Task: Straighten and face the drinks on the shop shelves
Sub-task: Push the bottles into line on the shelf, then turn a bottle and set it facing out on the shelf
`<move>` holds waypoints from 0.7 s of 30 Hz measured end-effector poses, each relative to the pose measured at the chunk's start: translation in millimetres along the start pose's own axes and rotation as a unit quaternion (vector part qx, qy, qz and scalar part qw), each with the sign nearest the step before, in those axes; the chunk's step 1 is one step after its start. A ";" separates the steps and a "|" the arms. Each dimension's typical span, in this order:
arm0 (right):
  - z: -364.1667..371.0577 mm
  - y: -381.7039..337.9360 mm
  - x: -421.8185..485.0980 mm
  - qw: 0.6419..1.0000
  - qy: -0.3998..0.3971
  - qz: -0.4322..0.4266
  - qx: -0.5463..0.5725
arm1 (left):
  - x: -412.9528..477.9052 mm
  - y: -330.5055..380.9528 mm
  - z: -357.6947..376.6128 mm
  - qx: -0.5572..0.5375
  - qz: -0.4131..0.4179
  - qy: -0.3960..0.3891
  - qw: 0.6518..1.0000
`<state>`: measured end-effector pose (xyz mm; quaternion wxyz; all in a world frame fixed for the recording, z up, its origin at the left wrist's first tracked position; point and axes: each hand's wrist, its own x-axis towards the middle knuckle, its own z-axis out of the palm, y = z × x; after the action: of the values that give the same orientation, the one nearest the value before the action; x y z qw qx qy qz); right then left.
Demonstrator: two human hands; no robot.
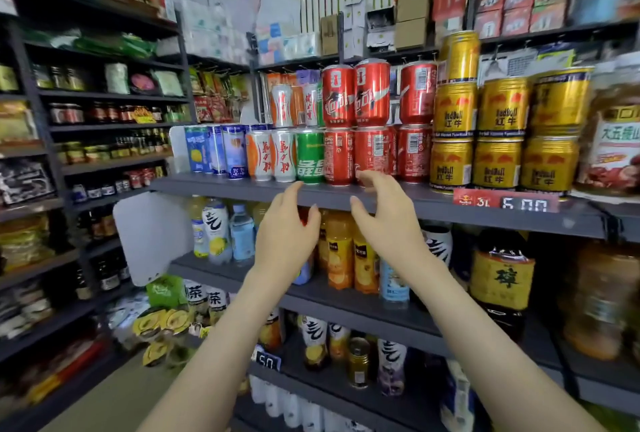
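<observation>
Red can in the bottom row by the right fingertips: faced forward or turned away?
Turned away. The red can shows its barcode and small print outward, unlike the logo-out red cans stacked above it.

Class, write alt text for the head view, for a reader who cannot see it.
Two hands reach toward a shop shelf of stacked drink cans: the right hand has its fingertips at a lower red can, the left hand hovers open below the green can. Gold cans stand right; bottled drinks sit on lower shelves.

cans (pixel 372 154) on shelf (pixel 221 187) — stacked double
</observation>
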<state>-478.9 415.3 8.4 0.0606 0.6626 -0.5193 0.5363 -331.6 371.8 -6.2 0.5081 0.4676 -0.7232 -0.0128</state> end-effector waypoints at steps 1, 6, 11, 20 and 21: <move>3.5 3.8 5.1 1.000 0.004 -0.005 -0.005 | 5.8 -2.0 5.6 -0.009 0.007 -0.001 1.000; 9.7 23.3 28.5 1.000 0.017 -0.004 -0.025 | 33.2 -3.7 32.2 -0.113 0.050 -0.119 0.985; 2.7 31.8 30.7 0.997 0.037 0.020 -0.069 | 50.7 2.5 58.2 -0.127 0.096 -0.139 0.977; -80.0 61.0 -17.3 0.964 0.126 0.137 -0.189 | 25.8 76.5 103.5 -0.182 0.214 -0.191 0.941; -91.2 65.1 -22.8 0.958 0.135 0.150 -0.202 | 20.7 85.9 106.7 -0.190 0.220 -0.188 0.938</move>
<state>-584.4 458.1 -2.2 0.1816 0.4726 -0.6972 0.5075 -469.3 357.0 -0.4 0.4322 0.1809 -0.8745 -0.1254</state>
